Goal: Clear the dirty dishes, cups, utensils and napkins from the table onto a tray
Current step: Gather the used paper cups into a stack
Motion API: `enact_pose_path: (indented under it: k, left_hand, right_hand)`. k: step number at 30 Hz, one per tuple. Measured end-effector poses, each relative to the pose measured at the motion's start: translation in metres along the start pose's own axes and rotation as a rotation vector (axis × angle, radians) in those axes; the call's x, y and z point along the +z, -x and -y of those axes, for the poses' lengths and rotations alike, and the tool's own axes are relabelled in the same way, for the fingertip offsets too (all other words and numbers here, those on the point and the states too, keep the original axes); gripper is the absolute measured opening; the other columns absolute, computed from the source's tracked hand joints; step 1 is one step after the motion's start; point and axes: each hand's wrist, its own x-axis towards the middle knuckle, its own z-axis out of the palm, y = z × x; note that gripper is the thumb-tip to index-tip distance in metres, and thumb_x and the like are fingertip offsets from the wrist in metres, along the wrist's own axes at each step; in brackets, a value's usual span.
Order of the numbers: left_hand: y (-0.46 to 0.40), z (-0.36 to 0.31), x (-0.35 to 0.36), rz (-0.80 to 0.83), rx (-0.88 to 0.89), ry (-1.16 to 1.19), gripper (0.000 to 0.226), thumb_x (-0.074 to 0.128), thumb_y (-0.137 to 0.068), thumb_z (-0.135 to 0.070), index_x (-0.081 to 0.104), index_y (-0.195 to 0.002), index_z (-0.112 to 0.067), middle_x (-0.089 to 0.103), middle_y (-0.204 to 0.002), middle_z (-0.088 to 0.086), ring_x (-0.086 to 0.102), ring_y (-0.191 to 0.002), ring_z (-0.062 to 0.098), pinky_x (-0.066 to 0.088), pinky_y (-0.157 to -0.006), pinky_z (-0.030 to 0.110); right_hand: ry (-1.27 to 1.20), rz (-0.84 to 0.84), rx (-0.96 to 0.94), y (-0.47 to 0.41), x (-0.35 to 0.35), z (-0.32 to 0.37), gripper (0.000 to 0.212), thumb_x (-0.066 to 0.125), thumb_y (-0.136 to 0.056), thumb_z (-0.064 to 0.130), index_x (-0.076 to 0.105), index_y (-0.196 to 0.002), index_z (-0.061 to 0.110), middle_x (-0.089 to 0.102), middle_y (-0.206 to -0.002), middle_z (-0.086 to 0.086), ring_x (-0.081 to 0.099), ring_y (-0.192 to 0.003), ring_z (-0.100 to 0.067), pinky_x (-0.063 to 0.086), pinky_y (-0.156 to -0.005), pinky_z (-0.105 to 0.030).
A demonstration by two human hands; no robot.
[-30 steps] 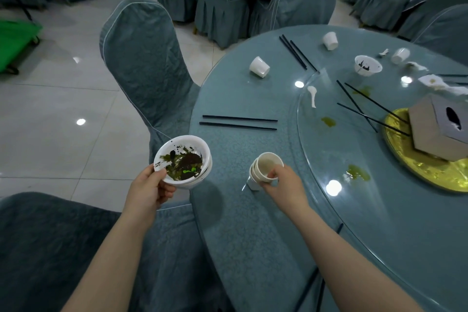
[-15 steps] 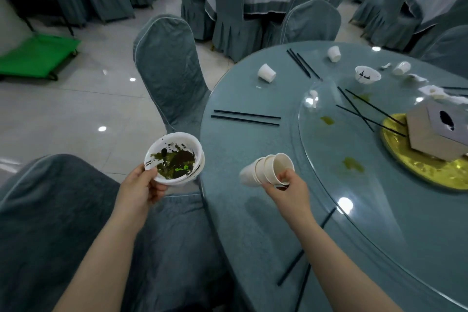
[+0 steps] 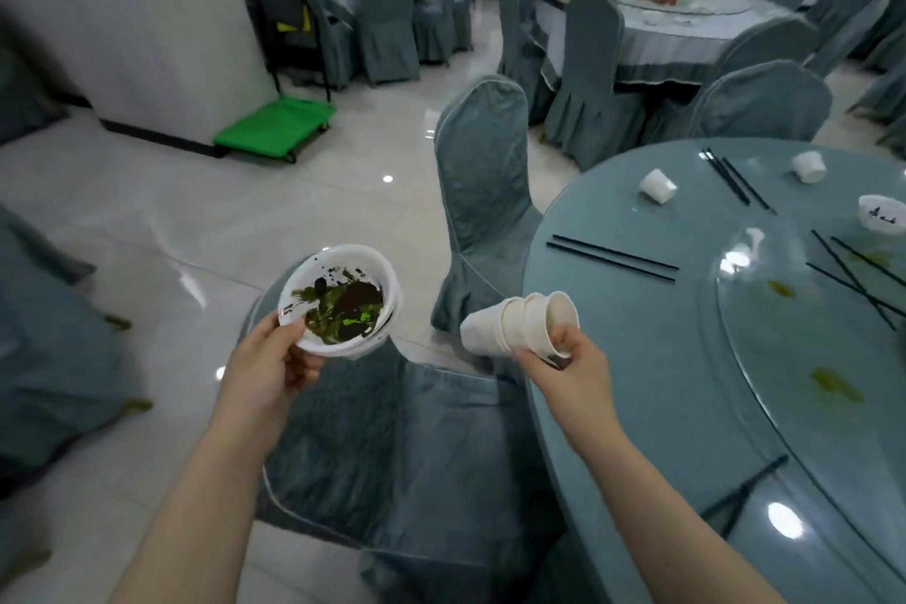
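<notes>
My left hand (image 3: 267,370) grips a stack of white bowls (image 3: 338,299) smeared with dark green and brown leftovers, held over a chair seat left of the table. A nested stack of white paper cups (image 3: 519,324) lies on its side in my right hand (image 3: 571,365), which pinches the rim just past the table's left edge. On the round teal table (image 3: 637,358) lie two tipped cups (image 3: 657,185) (image 3: 809,166), a dirty white bowl (image 3: 882,217) and several black chopsticks (image 3: 613,258).
Covered chairs (image 3: 483,191) stand around the table, one right below my arms (image 3: 392,446). A green flat cart (image 3: 274,125) sits by the wall at the back left. Other laid tables (image 3: 676,25) fill the room behind. Sauce stains mark the glass turntable (image 3: 809,358).
Both hands have lifted away from the table and swung left with the bowls and the cup stack. My view has turned left, so the yellow plate and tissue box are out of sight.
</notes>
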Motion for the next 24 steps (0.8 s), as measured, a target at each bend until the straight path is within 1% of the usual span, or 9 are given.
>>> enact_pose_path:
  k: [3,5,7,10,12,14,16,21,24]
  left_hand:
    - [0.000,-0.009,-0.044,-0.037,0.007,0.031,0.019,0.049,-0.097,-0.018,0.067,-0.099,-0.022,0.055,-0.051,-0.002,0.049,-0.044,0.007,0.042,-0.042,0.019]
    - [-0.002,-0.019,-0.080,-0.051,0.018,0.040,0.018,0.047,-0.097,-0.016,0.065,-0.098,-0.018,0.053,-0.051,-0.002,0.047,-0.044,0.008,0.042,-0.044,0.020]
    - [-0.007,-0.032,-0.124,-0.095,0.039,0.065,0.018,0.044,-0.097,-0.013,0.062,-0.096,-0.015,0.052,-0.049,-0.001,0.046,-0.043,0.008,0.041,-0.043,0.019]
    - [-0.019,-0.051,-0.201,-0.175,0.048,0.064,0.020,0.042,-0.097,-0.011,0.062,-0.098,-0.015,0.052,-0.050,-0.001,0.047,-0.042,0.008,0.043,-0.044,0.020]
    - [-0.028,-0.057,-0.250,-0.207,0.049,0.046,0.020,0.043,-0.098,-0.013,0.063,-0.103,-0.014,0.054,-0.054,0.002,0.049,-0.046,0.010,0.045,-0.053,0.027]
    - [-0.039,-0.062,-0.290,-0.238,0.047,0.020,0.022,0.045,-0.097,-0.014,0.064,-0.107,-0.016,0.057,-0.062,0.009,0.052,-0.051,0.014,0.045,-0.058,0.032]
    - [-0.051,-0.068,-0.329,-0.276,0.048,-0.020,0.023,0.046,-0.097,-0.015,0.066,-0.107,-0.021,0.059,-0.066,0.011,0.054,-0.052,0.015,0.045,-0.053,0.029]
    - [-0.084,-0.081,-0.384,-0.350,0.051,-0.162,0.027,0.048,-0.093,-0.013,0.065,-0.112,-0.021,0.064,-0.063,0.010,0.056,-0.052,0.019,0.049,-0.054,0.033]
    - [-0.114,-0.087,-0.399,-0.392,0.059,-0.223,0.028,0.049,-0.092,-0.010,0.064,-0.112,-0.023,0.065,-0.057,0.004,0.058,-0.047,0.013,0.052,-0.049,0.030]
  right_hand:
    - [0.000,0.056,-0.043,0.003,0.044,0.019,0.022,0.080,-0.073,0.012,0.058,-0.078,0.010,0.065,-0.067,0.010,0.059,-0.060,0.001,0.047,-0.058,-0.015]
    - [-0.016,0.112,-0.069,0.005,0.084,0.036,0.024,0.079,-0.075,0.011,0.060,-0.087,0.004,0.069,-0.079,-0.003,0.064,-0.070,-0.010,0.052,-0.066,-0.027]
    - [-0.053,0.176,-0.097,0.011,0.134,0.054,0.022,0.076,-0.076,0.008,0.061,-0.091,0.006,0.069,-0.086,-0.008,0.064,-0.073,-0.010,0.052,-0.067,-0.028]
    - [-0.155,0.269,-0.100,0.026,0.221,0.079,0.022,0.074,-0.079,0.009,0.062,-0.095,0.018,0.070,-0.085,0.004,0.064,-0.072,-0.002,0.050,-0.063,-0.019]
    - [-0.227,0.316,-0.089,0.038,0.275,0.090,0.024,0.073,-0.080,0.010,0.062,-0.097,0.024,0.070,-0.088,0.012,0.066,-0.077,-0.003,0.051,-0.065,-0.017]
    - [-0.298,0.356,-0.076,0.049,0.323,0.098,0.028,0.072,-0.082,0.008,0.063,-0.101,0.027,0.072,-0.096,0.011,0.068,-0.085,-0.006,0.053,-0.071,-0.017]
    - [-0.328,0.401,-0.062,0.061,0.369,0.108,0.030,0.071,-0.082,0.007,0.064,-0.102,0.028,0.072,-0.098,0.010,0.069,-0.088,-0.007,0.052,-0.072,-0.016]
    - [-0.327,0.479,-0.058,0.061,0.440,0.129,0.029,0.072,-0.080,0.004,0.057,-0.101,0.016,0.068,-0.084,0.003,0.063,-0.072,-0.008,0.050,-0.064,-0.017]
    - [-0.289,0.492,-0.087,0.045,0.472,0.134,0.033,0.073,-0.078,0.004,0.052,-0.095,0.022,0.063,-0.079,0.003,0.056,-0.064,-0.007,0.045,-0.058,-0.020]
